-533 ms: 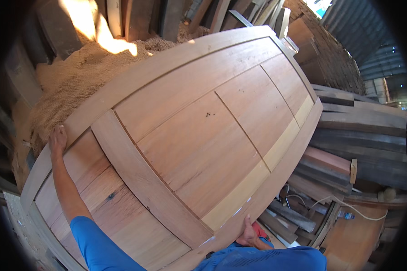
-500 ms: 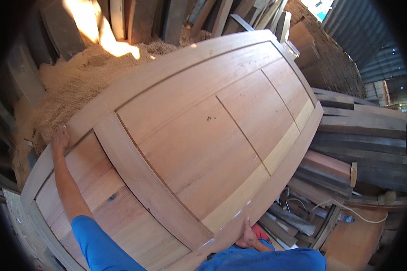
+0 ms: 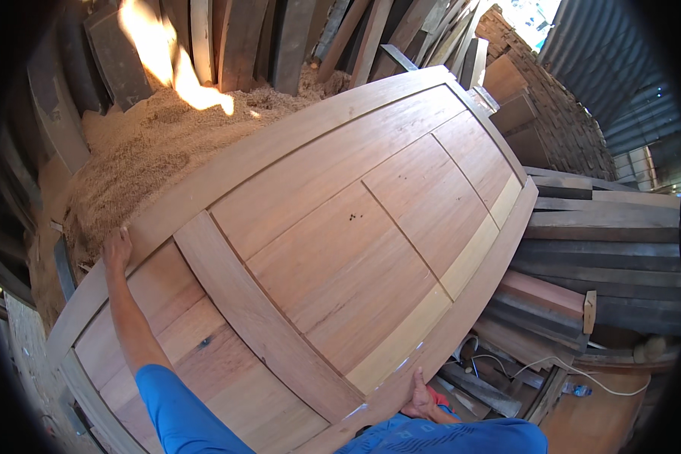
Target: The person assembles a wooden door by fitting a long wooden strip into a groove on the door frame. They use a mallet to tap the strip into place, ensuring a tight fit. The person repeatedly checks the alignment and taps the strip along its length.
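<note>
A large panelled wooden door (image 3: 268, 321) lies across the middle of the view, its face toward me. Its frame and cross rail surround several recessed panels, one with a small cluster of dark dots. At the door's far left edge, my left hand (image 3: 118, 248) grips the frame with its fingers curled over the edge. Close to my body, my right hand (image 3: 421, 399) holds the near long edge, thumb up against the frame. The other fingers of that hand are mostly hidden beneath the edge.
Sawdust (image 3: 151, 155) is heaped beyond the door, against upright boards (image 3: 242, 45). Stacked timber (image 3: 598, 253) fills the right side. Lower right are a white cable (image 3: 556, 359), a plastic bottle (image 3: 579, 390) and a brown board (image 3: 594, 416). Corrugated metal sheeting (image 3: 620, 76) stands at upper right.
The view has shifted slightly, so the door and its surroundings sit a little lower in the picture. Both hands keep their grip on the door's edges.
</note>
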`<action>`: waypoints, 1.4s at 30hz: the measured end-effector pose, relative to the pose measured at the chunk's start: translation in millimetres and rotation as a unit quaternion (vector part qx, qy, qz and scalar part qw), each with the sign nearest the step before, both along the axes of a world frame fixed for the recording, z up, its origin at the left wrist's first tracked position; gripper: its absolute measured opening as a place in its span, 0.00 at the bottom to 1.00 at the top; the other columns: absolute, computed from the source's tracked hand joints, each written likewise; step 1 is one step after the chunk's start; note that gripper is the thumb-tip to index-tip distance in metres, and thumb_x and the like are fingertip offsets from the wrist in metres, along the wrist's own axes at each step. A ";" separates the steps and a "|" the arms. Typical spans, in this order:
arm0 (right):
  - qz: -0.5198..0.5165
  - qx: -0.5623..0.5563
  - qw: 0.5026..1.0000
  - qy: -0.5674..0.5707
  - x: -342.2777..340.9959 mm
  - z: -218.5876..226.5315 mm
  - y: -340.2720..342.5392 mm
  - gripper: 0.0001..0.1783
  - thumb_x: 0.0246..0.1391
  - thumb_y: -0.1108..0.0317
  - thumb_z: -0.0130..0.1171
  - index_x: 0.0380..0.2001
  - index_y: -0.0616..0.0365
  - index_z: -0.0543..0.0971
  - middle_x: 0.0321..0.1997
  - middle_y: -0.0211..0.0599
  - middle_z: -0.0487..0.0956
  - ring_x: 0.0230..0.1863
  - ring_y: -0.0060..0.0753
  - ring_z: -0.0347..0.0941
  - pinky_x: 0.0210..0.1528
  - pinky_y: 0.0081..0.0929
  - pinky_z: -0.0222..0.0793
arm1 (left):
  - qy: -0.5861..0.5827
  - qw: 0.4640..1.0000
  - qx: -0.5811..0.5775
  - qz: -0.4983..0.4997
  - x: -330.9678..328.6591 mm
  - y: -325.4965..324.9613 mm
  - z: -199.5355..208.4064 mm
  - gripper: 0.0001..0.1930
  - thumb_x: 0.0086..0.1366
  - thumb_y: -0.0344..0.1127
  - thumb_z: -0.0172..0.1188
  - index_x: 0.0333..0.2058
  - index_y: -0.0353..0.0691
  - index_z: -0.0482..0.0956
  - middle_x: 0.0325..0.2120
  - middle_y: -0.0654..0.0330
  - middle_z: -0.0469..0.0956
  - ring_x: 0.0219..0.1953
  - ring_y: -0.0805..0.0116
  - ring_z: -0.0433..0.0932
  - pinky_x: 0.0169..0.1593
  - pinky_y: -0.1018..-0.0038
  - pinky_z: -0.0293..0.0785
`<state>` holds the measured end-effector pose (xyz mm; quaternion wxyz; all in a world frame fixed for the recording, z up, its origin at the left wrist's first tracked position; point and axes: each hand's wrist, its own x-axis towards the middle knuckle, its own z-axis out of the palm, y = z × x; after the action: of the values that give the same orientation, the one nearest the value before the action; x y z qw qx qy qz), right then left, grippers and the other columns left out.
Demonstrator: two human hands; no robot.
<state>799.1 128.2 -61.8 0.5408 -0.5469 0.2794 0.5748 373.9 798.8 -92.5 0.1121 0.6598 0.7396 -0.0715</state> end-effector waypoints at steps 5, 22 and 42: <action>0.051 0.015 0.999 -0.009 23.0 1.8 18.7 0.51 0.49 0.25 0.52 0.68 0.46 0.61 0.70 0.38 0.64 0.71 0.50 0.55 0.72 0.61 0.45 | 0.025 0.994 0.098 -0.043 -86.3 -5.1 -48.1 0.25 0.72 0.47 0.40 0.52 0.32 0.75 0.52 0.39 0.74 0.57 0.40 0.70 0.60 0.51 0.64; 0.117 0.087 0.982 0.123 77.5 -26.0 -30.7 0.53 0.49 0.19 0.43 0.68 0.43 0.60 0.69 0.37 0.64 0.68 0.48 0.60 0.68 0.55 0.57 | -0.410 0.513 0.242 0.714 85.9 -837.1 3.9 0.38 0.65 0.61 0.55 0.62 0.37 0.62 0.62 0.48 0.63 0.64 0.51 0.61 0.64 0.50 0.60; -0.048 0.168 0.972 -0.155 433.1 -77.2 -19.3 0.42 0.61 0.34 0.48 0.66 0.55 0.63 0.65 0.40 0.68 0.64 0.44 0.65 0.65 0.44 0.63 | -0.643 0.301 0.198 0.675 226.3 -797.5 -35.7 0.46 0.57 0.79 0.46 0.64 0.51 0.63 0.63 0.54 0.65 0.63 0.48 0.64 0.64 0.44 0.60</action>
<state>1232.2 108.9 -139.0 0.6886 -0.5168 0.1173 0.4950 600.3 1.3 -128.3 0.4269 -0.2330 0.6101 0.6255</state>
